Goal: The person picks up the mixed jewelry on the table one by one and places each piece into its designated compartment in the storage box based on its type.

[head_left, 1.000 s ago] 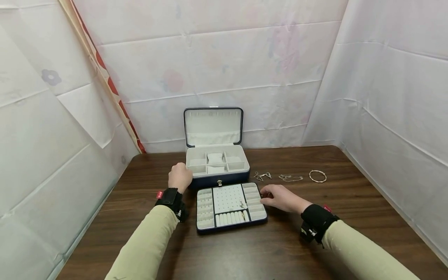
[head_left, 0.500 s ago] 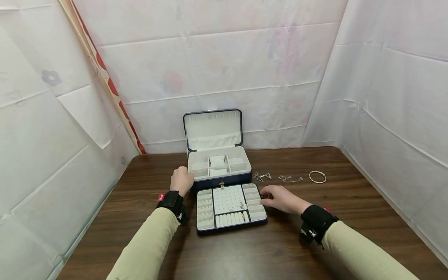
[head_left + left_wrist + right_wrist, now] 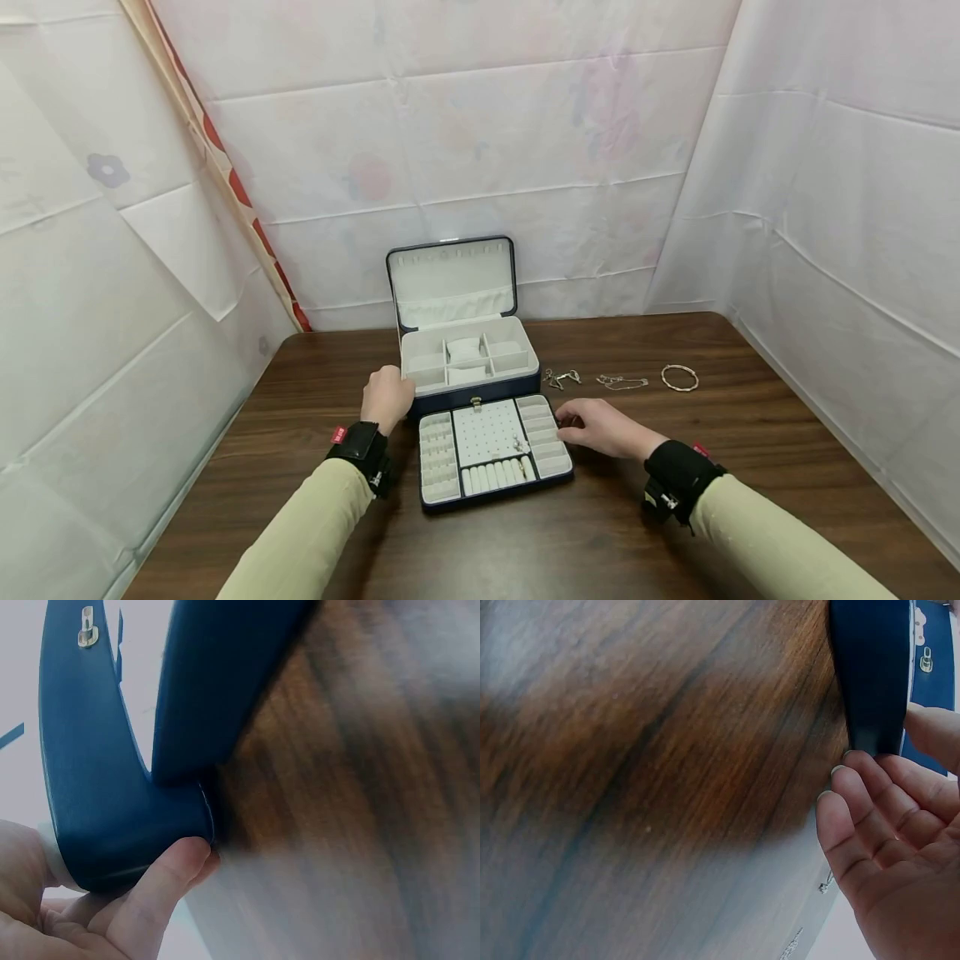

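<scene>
My left hand (image 3: 387, 398) grips the left end of a navy jewelry box (image 3: 480, 388), its thumb at the lower corner in the left wrist view. The box lid (image 3: 454, 283) stands raised, and white pillows (image 3: 465, 350) sit in some of the lined compartments. Directly in front lies a navy-edged jewelry tray (image 3: 480, 495), with a perforated panel, ring rolls and side slots. Small earrings (image 3: 519, 443) hang on the panel, and a gold-coloured ring (image 3: 524, 468) sits among the rolls. My right hand (image 3: 600, 427) pinches the tray's right edge, thumb on top in the right wrist view.
Right of the box, a tangled silver-coloured chain (image 3: 562, 379), a thin chain (image 3: 622, 382) and a round bangle (image 3: 680, 378) lie in a row on the wooden table (image 3: 300, 433). White sheeting (image 3: 465, 150) hangs behind the table and along both sides.
My left hand has drawn the box's left end toward me, so the box is slightly turned. The tray's left end has shifted a little toward me. My right hand stays nearly still.
</scene>
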The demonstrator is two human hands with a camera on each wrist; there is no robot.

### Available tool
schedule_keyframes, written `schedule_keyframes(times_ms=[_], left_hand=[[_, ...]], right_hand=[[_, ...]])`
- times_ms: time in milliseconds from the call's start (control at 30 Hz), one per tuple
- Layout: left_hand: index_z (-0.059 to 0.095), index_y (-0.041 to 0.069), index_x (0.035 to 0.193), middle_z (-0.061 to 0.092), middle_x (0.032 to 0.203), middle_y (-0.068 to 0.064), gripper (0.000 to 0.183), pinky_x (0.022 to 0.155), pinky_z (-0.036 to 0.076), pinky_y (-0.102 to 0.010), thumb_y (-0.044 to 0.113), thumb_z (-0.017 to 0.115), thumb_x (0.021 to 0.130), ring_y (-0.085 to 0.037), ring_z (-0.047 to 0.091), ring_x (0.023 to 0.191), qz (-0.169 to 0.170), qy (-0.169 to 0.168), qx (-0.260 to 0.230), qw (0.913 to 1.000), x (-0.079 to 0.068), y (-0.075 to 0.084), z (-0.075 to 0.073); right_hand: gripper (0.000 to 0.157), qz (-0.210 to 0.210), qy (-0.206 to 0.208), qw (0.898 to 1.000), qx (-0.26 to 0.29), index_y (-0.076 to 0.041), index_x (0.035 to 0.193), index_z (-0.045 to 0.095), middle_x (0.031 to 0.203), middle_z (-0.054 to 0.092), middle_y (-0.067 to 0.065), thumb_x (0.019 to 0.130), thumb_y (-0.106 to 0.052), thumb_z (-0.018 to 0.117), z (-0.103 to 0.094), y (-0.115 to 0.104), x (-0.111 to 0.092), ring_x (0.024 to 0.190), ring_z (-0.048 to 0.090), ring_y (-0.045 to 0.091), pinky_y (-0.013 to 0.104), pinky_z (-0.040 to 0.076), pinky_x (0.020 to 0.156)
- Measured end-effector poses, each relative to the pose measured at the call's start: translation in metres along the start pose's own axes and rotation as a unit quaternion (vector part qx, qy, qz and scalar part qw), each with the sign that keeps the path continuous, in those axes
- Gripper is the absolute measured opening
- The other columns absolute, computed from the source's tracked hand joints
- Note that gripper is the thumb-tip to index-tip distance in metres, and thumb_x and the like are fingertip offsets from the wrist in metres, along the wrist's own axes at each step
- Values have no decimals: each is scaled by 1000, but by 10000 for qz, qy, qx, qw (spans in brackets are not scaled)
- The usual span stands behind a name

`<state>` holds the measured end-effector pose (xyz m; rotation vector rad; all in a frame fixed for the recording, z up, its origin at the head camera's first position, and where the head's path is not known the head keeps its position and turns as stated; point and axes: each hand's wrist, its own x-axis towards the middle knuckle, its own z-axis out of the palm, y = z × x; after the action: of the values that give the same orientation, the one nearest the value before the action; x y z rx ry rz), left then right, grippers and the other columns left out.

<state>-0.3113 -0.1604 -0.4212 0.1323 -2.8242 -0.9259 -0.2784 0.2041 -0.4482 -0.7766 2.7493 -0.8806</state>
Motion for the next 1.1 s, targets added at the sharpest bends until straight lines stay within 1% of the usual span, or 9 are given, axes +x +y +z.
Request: schedule_keyframes(times_ms=[100, 233, 333, 467, 533, 633, 800, 967, 1100], left_hand=[[42, 9, 62, 43, 62, -6, 33, 57, 37, -36, 6, 47, 94, -27, 49, 58, 40, -40, 37, 10000, 0, 0, -1], [41, 10, 61, 38, 60, -4, 34, 54, 35, -34, 8, 48, 95, -24, 46, 55, 46, -70, 44, 10000, -8, -1, -1], [42, 10, 61, 39, 61, -3, 34, 53, 35, -33, 10, 47, 95, -23, 47, 56, 39, -119, 78, 9999, -15, -1, -2], [43, 10, 62, 43, 61, -4, 33, 52, 35, -33, 12, 48, 95, -23, 48, 55, 28, -240, 132, 9996, -24, 0, -5], [44, 10, 62, 47, 59, -5, 33, 51, 36, -32, 13, 48, 94, -22, 50, 53, 9, -339, 115, 9994, -29, 0, -8], [43, 11, 63, 53, 57, -6, 31, 51, 36, -32, 14, 49, 94, -21, 52, 50, 13, -488, 100, 9988, -33, -1, -11], [46, 9, 67, 58, 59, -7, 28, 54, 38, -32, 14, 50, 94, -19, 56, 51, 33, -684, 0, 9977, -34, -4, -13], [51, 8, 68, 60, 59, -7, 26, 56, 43, -32, 14, 51, 93, -17, 60, 51, 68, -735, -28, 9973, -31, -7, -12], [53, 6, 71, 61, 61, -7, 23, 57, 45, -32, 14, 51, 93, -16, 64, 51, 68, -793, -78, 9968, -29, -7, -14]], right_hand=[[28, -14, -52, 10000, 77, -2, 117, 69, 101, 69, -1, 95, -19, 71, -2, -1, 1, 92, 62, 11, 36, 51, 83], [27, -35, -151, 9998, 122, -3, 118, 69, 102, 69, -1, 96, -20, 71, -4, -3, 0, 93, 62, 11, 36, 52, 83], [26, -48, -211, 9997, 131, -5, 119, 70, 103, 69, -2, 97, -20, 70, -5, -5, -1, 93, 62, 10, 35, 52, 84], [25, -100, -265, 9996, 93, -8, 118, 70, 103, 69, -4, 97, -20, 70, -7, -5, -2, 91, 61, 9, 34, 51, 83], [25, -150, -280, 9995, 73, -7, 118, 70, 103, 69, -4, 97, -19, 70, -7, -5, -3, 91, 61, 9, 35, 51, 83], [25, -101, -313, 9994, 94, -8, 119, 70, 105, 69, -4, 97, -20, 70, -8, -4, -3, 92, 61, 9, 35, 51, 84], [26, -65, -320, 9994, 66, -8, 119, 70, 108, 71, -2, 97, -21, 70, -7, -3, -2, 95, 62, 10, 36, 51, 85], [26, -77, -307, 9995, 33, -8, 119, 70, 108, 71, -2, 96, -21, 71, -6, -2, -2, 95, 62, 9, 35, 51, 85], [27, -57, -314, 9995, 18, -8, 120, 70, 107, 71, -2, 97, -22, 70, -8, -4, -1, 94, 61, 9, 35, 51, 84]])
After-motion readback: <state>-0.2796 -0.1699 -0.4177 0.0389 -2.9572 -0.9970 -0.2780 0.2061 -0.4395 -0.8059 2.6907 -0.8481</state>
